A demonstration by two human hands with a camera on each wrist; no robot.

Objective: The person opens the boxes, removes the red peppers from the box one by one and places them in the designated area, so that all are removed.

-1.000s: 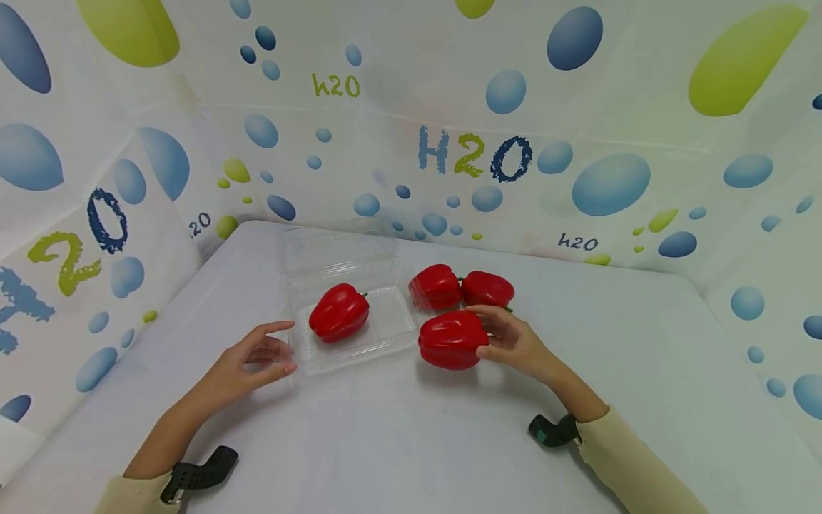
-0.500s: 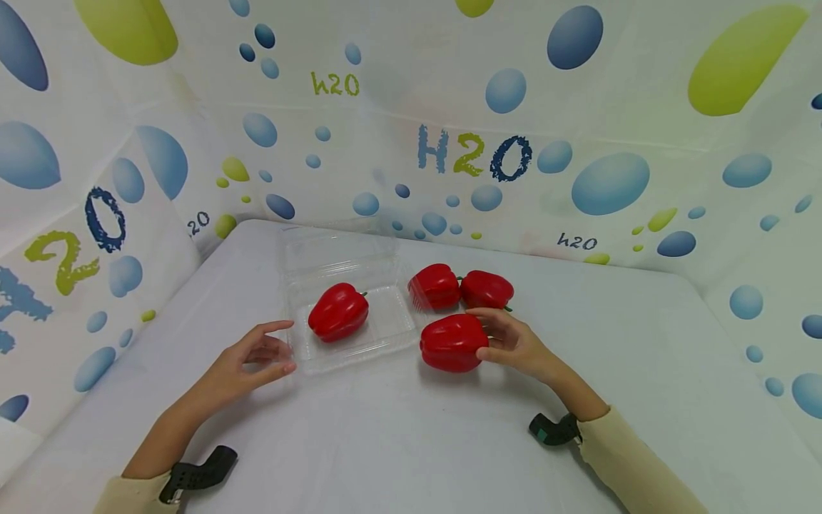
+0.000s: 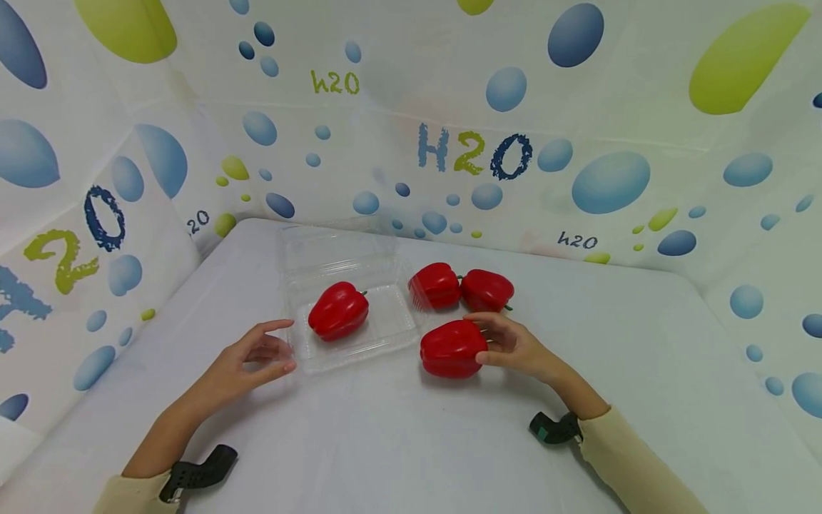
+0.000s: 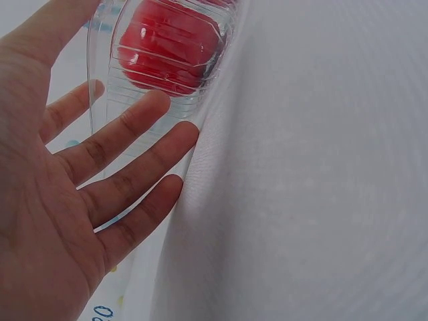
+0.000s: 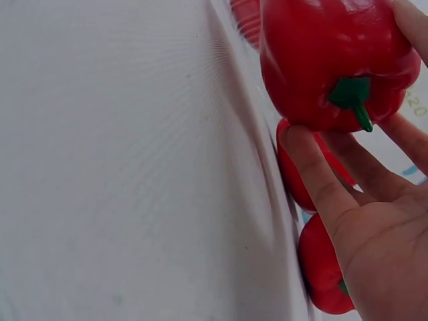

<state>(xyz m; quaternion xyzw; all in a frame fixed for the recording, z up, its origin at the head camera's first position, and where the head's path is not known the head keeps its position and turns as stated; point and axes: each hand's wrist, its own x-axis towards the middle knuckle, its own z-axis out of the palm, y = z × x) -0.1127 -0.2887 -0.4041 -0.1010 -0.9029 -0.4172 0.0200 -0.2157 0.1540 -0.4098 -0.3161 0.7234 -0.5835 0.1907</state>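
My right hand [image 3: 519, 348] grips a red bell pepper [image 3: 451, 350] by its stem end, thumb on one side and fingertips on the other. Its green stem [image 5: 352, 93] faces the palm in the right wrist view. An open, clear plastic clamshell box [image 3: 392, 314] stands left of it, holding another red bell pepper [image 3: 338, 312]. At the box's left side is my left hand [image 3: 250, 363], fingers spread and relaxed, holding nothing. In the left wrist view, its fingertips [image 4: 158, 100] overlap the ribbed clear wall.
Two more red bell peppers, a left one [image 3: 439, 285] and a right one [image 3: 486, 290], lie side by side behind the held pepper. The box's raised clear lid [image 3: 340, 250] leans toward the back. A white table [image 3: 385, 442] meets a patterned backdrop [image 3: 411, 93].
My right hand has come slightly down and nearer with the bell pepper, away from the two peppers behind. The left hand and the box have stayed in place.
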